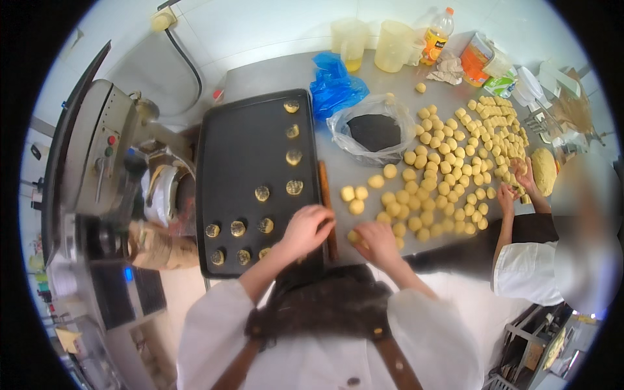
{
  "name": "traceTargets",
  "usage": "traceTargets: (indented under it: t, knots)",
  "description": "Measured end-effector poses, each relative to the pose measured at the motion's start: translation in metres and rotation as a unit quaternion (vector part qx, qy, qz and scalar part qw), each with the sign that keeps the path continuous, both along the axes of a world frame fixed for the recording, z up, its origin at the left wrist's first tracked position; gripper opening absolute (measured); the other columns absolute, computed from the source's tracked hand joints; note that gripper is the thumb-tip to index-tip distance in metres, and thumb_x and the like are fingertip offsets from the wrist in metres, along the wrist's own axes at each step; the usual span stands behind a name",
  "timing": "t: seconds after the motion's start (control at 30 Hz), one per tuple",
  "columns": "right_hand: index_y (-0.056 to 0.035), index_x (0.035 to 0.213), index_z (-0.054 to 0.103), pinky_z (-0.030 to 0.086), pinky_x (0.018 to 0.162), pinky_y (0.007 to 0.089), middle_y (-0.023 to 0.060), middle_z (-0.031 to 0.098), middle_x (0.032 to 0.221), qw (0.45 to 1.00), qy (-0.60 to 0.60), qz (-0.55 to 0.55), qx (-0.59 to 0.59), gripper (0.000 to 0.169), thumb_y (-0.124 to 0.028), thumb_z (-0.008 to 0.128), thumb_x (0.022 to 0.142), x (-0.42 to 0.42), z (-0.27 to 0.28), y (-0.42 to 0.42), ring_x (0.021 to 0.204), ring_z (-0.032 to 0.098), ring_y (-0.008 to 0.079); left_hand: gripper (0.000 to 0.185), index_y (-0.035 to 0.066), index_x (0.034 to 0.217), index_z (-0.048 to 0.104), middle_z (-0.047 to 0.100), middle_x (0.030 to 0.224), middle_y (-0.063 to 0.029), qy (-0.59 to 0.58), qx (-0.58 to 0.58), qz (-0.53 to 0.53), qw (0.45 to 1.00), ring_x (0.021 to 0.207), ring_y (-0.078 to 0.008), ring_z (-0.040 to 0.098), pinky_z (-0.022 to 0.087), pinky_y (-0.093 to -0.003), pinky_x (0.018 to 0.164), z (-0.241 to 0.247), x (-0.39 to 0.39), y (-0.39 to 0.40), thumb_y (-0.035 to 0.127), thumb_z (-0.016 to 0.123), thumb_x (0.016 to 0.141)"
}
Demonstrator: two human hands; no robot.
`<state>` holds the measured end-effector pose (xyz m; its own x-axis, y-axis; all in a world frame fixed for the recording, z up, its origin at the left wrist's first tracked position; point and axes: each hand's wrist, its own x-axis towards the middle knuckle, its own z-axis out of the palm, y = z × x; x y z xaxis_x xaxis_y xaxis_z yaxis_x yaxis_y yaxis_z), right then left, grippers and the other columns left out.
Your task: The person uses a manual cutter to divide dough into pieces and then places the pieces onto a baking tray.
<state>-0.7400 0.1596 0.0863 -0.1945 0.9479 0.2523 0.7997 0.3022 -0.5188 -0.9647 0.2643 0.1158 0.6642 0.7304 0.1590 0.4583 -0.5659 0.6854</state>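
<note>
My left hand (pixel 308 228) is over the right rim of a black baking tray (pixel 243 146), its thumb and fingers curled with a gap between them and nothing visible inside. Under its fingertips runs a thin wooden rolling pin (pixel 327 204), between tray and dough. My right hand (pixel 382 243) is low over the steel table (pixel 341 183), fingers and thumb around a pale yellow dough ball (pixel 354 237). On the tray sit several dough pieces (pixel 294 187) with dark, speckled tops; my left forearm partly hides one. Many plain dough balls (pixel 429 184) spread rightward.
A clear plastic bag (pixel 341 127) holds dark, fine material (pixel 375 132). Behind it are a blue plastic bag (pixel 336 87), plastic jugs (pixel 392 46) and a juice bottle (pixel 437 36). At right, a co-worker's hands (pixel 509 192) touch dough near a large dough lump (pixel 542 171). Machinery (pixel 105 146) stands left.
</note>
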Motion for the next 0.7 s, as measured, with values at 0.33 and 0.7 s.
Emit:
traceTargets:
  t: [0.33, 0.7]
  knots:
    - [-0.0012, 0.128, 0.055, 0.047, 0.096, 0.0312, 0.0052, 0.058, 0.119, 0.85, 0.511, -0.073, -0.106, 0.045, 0.004, 0.069, 0.086, 0.098, 0.063, -0.005, 0.114, 0.056, 0.0164, 0.058, 0.011, 0.126, 0.059, 0.063, 0.119, -0.0107, 0.192, 0.094, -0.033, 0.976, 0.113, -0.0315, 0.056, 0.046, -0.0413, 0.094, -0.067, 0.086, 0.057, 0.007, 0.072, 0.07]
    - [-0.0015, 0.133, 0.054, 0.053, 0.079, 0.0321, 0.0099, 0.062, 0.118, 0.645, 0.719, -0.094, -0.243, 0.043, -0.011, 0.064, 0.092, 0.136, 0.063, 0.033, 0.094, 0.063, 0.0188, 0.042, 0.003, 0.125, 0.055, 0.064, 0.113, -0.0107, -0.199, -0.437, 0.203, 0.854, 0.095, -0.023, 0.066, 0.055, -0.0321, 0.079, 0.025, 0.092, 0.071, 0.02, 0.07, 0.089]
